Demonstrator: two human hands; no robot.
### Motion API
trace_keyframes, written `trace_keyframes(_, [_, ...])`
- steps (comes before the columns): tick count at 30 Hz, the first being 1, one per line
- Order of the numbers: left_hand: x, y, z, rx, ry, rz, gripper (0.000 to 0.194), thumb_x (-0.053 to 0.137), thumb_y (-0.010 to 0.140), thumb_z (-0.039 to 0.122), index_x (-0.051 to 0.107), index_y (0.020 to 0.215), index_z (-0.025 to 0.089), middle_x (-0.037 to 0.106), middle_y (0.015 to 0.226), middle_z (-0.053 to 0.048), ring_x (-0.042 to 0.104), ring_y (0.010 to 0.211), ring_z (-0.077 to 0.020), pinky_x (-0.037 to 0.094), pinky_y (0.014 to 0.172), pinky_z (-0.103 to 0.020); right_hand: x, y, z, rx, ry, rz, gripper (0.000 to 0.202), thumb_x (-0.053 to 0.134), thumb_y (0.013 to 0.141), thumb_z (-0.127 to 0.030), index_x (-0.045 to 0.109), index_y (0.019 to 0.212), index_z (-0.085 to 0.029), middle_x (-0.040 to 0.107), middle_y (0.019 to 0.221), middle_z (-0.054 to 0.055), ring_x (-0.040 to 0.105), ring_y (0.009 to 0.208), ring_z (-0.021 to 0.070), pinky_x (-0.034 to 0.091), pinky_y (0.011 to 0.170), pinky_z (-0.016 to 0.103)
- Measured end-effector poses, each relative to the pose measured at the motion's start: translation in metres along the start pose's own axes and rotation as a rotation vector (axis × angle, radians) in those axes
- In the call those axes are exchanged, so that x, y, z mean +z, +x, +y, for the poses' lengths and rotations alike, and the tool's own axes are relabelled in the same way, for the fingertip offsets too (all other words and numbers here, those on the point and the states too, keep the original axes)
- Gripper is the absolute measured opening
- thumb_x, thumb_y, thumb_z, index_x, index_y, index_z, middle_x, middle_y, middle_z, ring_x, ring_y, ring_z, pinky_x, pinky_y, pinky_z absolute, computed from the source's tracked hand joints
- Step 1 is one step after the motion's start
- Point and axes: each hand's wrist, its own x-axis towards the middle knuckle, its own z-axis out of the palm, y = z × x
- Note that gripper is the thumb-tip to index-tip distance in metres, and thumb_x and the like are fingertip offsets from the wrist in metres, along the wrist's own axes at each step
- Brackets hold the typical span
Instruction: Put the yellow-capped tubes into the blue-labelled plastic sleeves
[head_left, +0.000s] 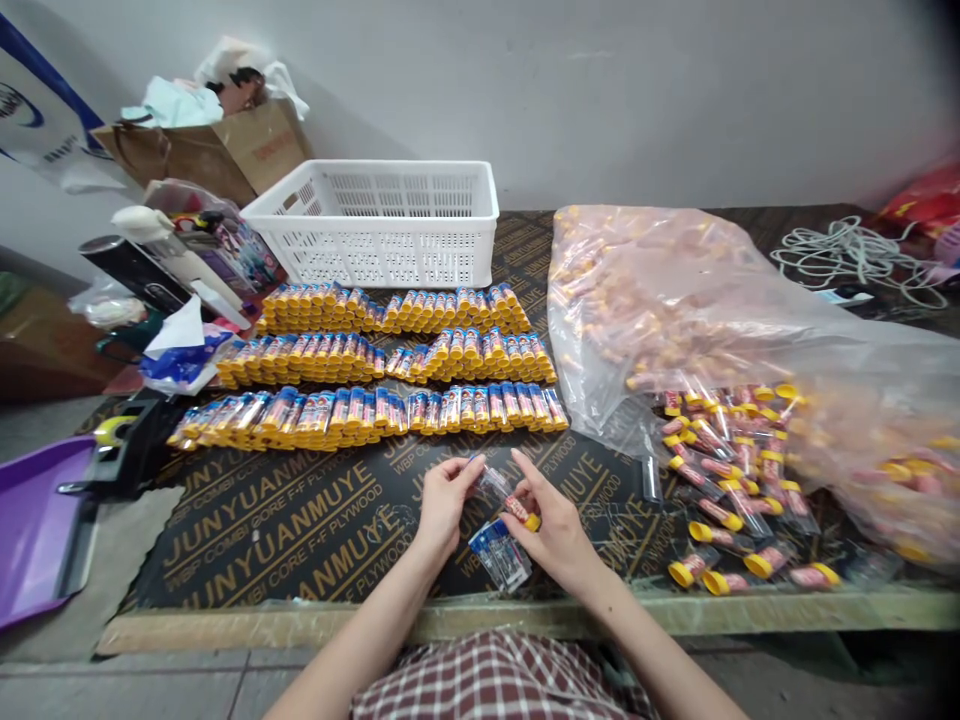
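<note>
Near the table's front edge, my right hand (551,520) is closed on a clear tube (516,507) with a yellow cap and pink contents. My left hand (446,498) pinches the tube's far end, where a bit of blue shows. Beneath the hands lies a small stack of blue printed cards or labels (501,556). Beyond them, three stacked rows of tubes (360,410) with blue tops and yellow caps stretch across the table. To the right is a loose heap of clear tubes (731,465) with yellow caps and pink contents.
A white plastic basket (382,250) stands behind the rows. At the right, a large clear bag (652,300) holds more tubes. Bottles (139,275), a tape dispenser (131,450) and a purple dustpan (45,530) are at the left. White cord (855,255) lies back right.
</note>
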Motion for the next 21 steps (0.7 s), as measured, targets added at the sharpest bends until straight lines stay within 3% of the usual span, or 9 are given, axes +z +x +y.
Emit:
trace_keyframes(4, [0.004,-0.005,0.000,-0.030,-0.067,-0.098,0.037,0.085,0.050,0.026,0.063,0.077,0.014,0.065,0.067,0.002,0.059,0.058,-0.0090,0.048,0.059,-0.021,-0.001,-0.001,0.001,-0.012,0.050,0.076,0.071,0.063,0.078,-0.021,0.029,0.139,-0.030,0.053,0.103,0.006,0.056,0.075,0.0160,0.052,0.078,0.035])
trace_keyframes(7, [0.000,-0.001,0.008,-0.068,-0.107,-0.058,0.043,0.086,0.047,0.025,0.060,0.080,0.015,0.065,0.067,0.003,0.059,0.057,-0.0086,0.048,0.056,-0.020,-0.006,-0.004,0.002,-0.049,0.191,0.042,0.069,0.061,0.076,-0.017,0.030,0.136,-0.028,0.049,0.114,0.008,0.056,0.081,0.0163,0.052,0.079,0.035])
trace_keyframes(10, [-0.004,0.001,0.012,-0.102,-0.090,-0.095,0.046,0.086,0.047,0.024,0.061,0.084,0.014,0.066,0.069,0.001,0.060,0.057,-0.0092,0.048,0.056,-0.021,-0.011,-0.005,0.004,-0.127,0.158,-0.003,0.067,0.054,0.073,-0.009,0.034,0.134,-0.028,0.049,0.113,0.007,0.056,0.084,0.0164,0.051,0.081,0.036])
trace_keyframes(13, [-0.003,-0.003,0.010,-0.158,-0.056,-0.198,0.044,0.087,0.047,0.024,0.064,0.082,0.012,0.068,0.072,-0.002,0.061,0.058,-0.0102,0.048,0.056,-0.021,-0.013,-0.001,0.006,-0.184,0.026,0.018,0.070,0.054,0.071,-0.007,0.035,0.135,-0.029,0.046,0.118,0.009,0.052,0.104,0.0225,0.048,0.090,0.041])
trace_keyframes(16, [0.001,-0.012,0.007,-0.212,-0.020,-0.270,0.036,0.084,0.053,0.030,0.067,0.077,0.009,0.068,0.068,-0.004,0.060,0.056,-0.0099,0.046,0.056,-0.021,-0.016,0.004,0.005,-0.191,-0.006,0.030,0.076,0.055,0.069,-0.008,0.030,0.138,-0.029,0.036,0.136,0.011,0.038,0.127,0.0283,0.042,0.099,0.047])
trace_keyframes(19, [0.003,-0.018,0.007,-0.226,0.012,-0.323,0.033,0.081,0.058,0.034,0.069,0.076,0.008,0.067,0.066,-0.004,0.058,0.055,-0.0093,0.047,0.057,-0.022,-0.019,0.007,0.003,-0.198,0.034,-0.045,0.084,0.054,0.065,-0.008,0.025,0.141,-0.027,0.026,0.147,0.011,0.029,0.135,0.0295,0.035,0.105,0.050])
trace_keyframes(21, [0.003,-0.020,0.007,-0.227,0.033,-0.351,0.034,0.082,0.058,0.033,0.069,0.077,0.009,0.067,0.066,-0.004,0.057,0.055,-0.0092,0.047,0.057,-0.022,-0.020,0.007,0.002,-0.209,0.088,-0.118,0.087,0.054,0.062,-0.007,0.024,0.142,-0.026,0.027,0.148,0.010,0.029,0.136,0.0287,0.032,0.108,0.050])
